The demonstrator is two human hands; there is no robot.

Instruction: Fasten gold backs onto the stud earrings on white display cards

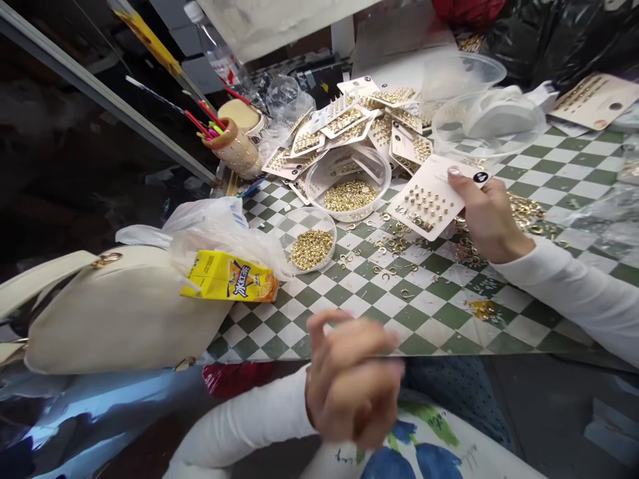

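Observation:
My right hand (492,216) grips a pale card of gold stud earrings (424,197) by its right edge, the thumb on its front. Rows of small studs cover the card, and a round black mark sits near its top corner. Under and beside it lie loose gold hook-shaped pieces (392,243). My left hand (354,386) is in front of the table's near edge, above my lap. Its fingers look bent but are smeared by motion, so whether it holds anything is unclear. A clear tub of gold bits (349,196) and a shallow lid of gold bits (312,249) stand left of the card.
Filled earring cards (344,123) are heaped behind the tub. At the left are a yellow drink carton (232,278), a cream handbag (124,313) and a pen holder (232,150). Clear plastic containers (489,126) stand at the back right. The checkered tabletop (304,326) ends near me.

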